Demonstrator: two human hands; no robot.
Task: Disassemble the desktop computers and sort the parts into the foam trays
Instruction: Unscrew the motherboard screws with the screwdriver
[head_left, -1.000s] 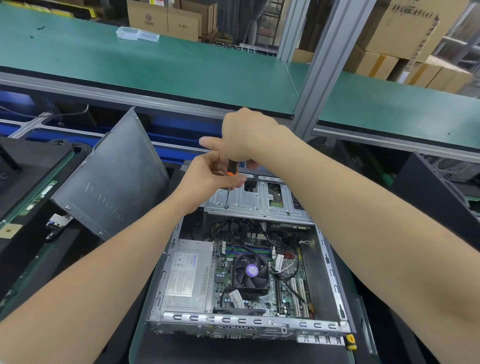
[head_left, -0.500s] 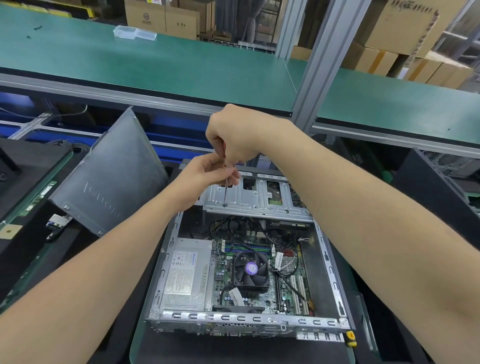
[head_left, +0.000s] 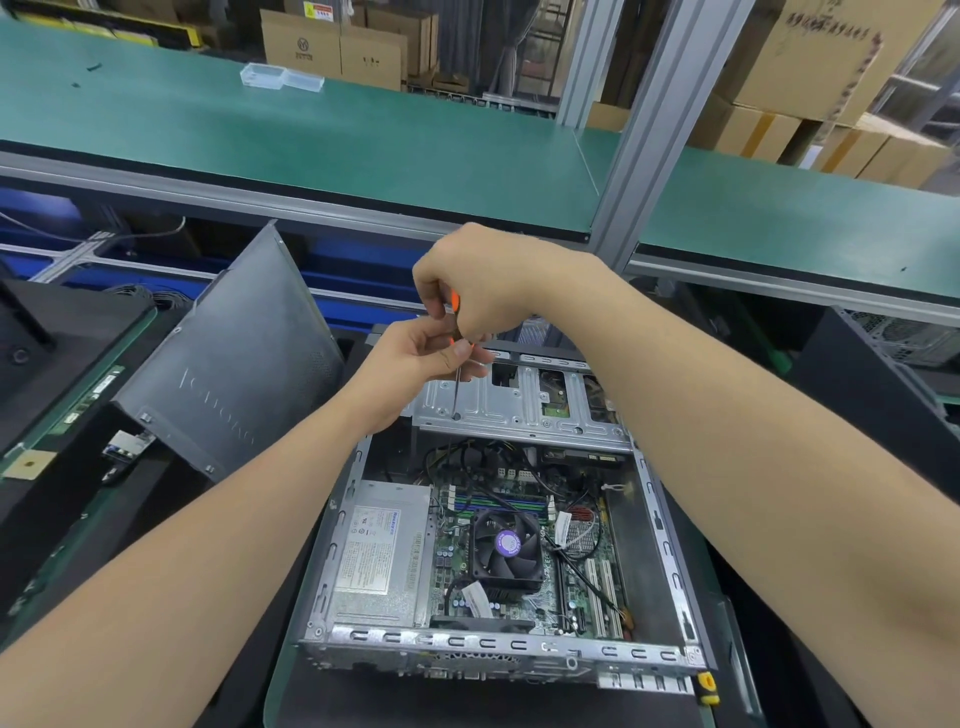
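Gripping the orange-handled screwdriver (head_left: 455, 387) at frame centre with the right hand (head_left: 483, 283), fingers curled round the handle from above. Pinching the bare shaft just underneath with the left hand (head_left: 410, 364), thumb and fingertips pressed against the metal. Holding it upright, tip down on a dark screw spot at the near left corner of the silver drive cage (head_left: 524, 410). Looking down into the open desktop computer (head_left: 467, 643) below centre: grey power supply (head_left: 379, 551) on the left, black CPU fan (head_left: 506, 545) just beside it, cables (head_left: 467, 457) looped above both. Spotting the grey side panel (head_left: 228, 353) leaning tilted at left, and a clear plastic box (head_left: 280, 78) on the green bench (head_left: 363, 145) at upper left.
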